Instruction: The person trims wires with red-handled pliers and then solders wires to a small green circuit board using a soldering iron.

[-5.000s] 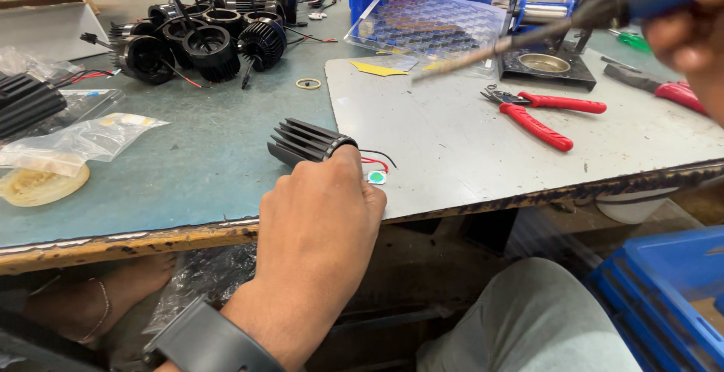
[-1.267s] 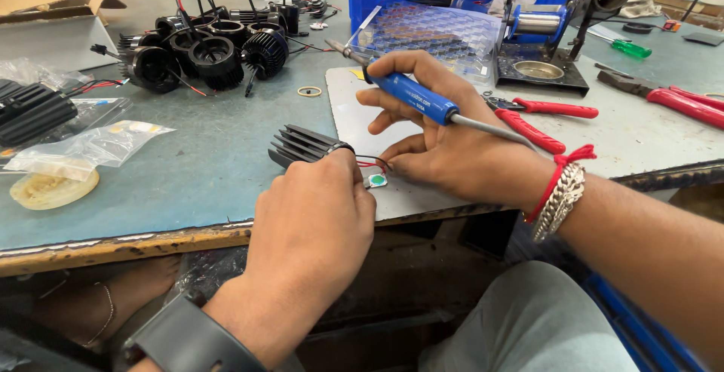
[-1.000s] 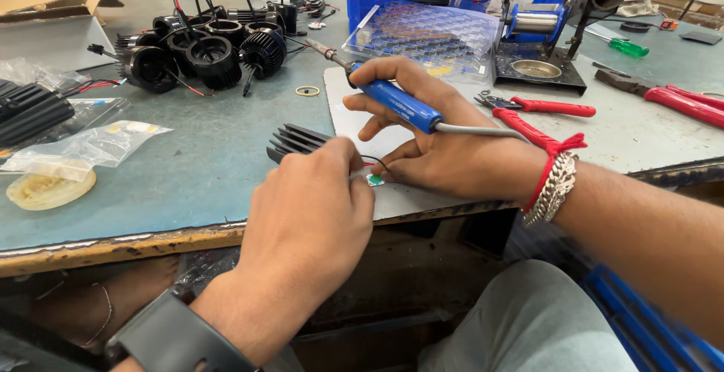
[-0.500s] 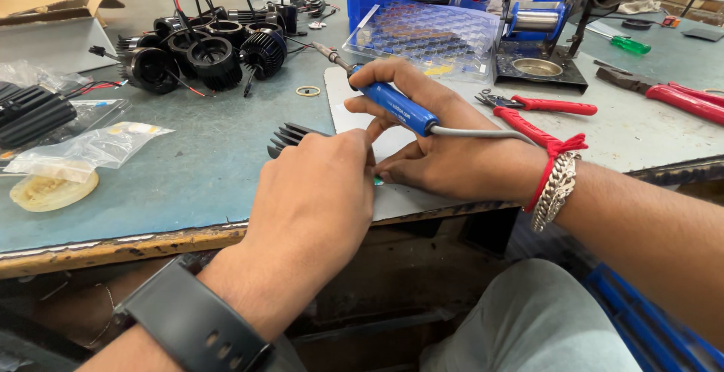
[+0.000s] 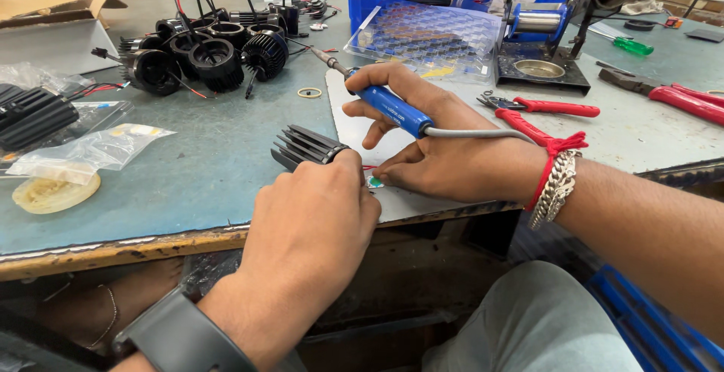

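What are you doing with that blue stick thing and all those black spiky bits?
A person sits at a grey-green workbench. The left hand holds a black finned metal heat sink at the bench edge. The right hand grips a blue-handled soldering iron, tip pointing away, while its fingers touch the small wires beside the heat sink. More black finned parts lie further back, and red-handled pliers lie nearby.

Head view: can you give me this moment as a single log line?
left hand: grips black finned heat sink | right hand: holds blue soldering iron, tip up | red pliers: lying beside on table
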